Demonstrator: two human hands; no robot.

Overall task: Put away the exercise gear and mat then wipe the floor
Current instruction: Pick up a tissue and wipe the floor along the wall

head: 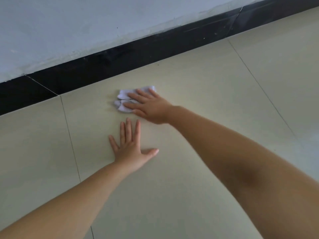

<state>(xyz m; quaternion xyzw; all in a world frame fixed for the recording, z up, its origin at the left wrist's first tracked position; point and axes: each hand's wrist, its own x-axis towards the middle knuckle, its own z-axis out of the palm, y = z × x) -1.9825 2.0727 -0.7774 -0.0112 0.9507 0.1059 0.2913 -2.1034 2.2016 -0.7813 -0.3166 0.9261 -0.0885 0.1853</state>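
A crumpled white cloth (124, 98) lies on the cream tiled floor (198, 94) a short way from the wall. My right hand (150, 106) presses flat on the cloth with straight, spread fingers, covering its right part. My left hand (132, 147) rests flat on the bare tile just below it, fingers spread and thumb out to the right, holding nothing. No exercise gear or mat is in view.
A black skirting board (120, 57) runs diagonally along the foot of a pale grey-white wall (86, 23) just beyond the cloth. Thin grout lines cross the floor tiles left and right of my arms.
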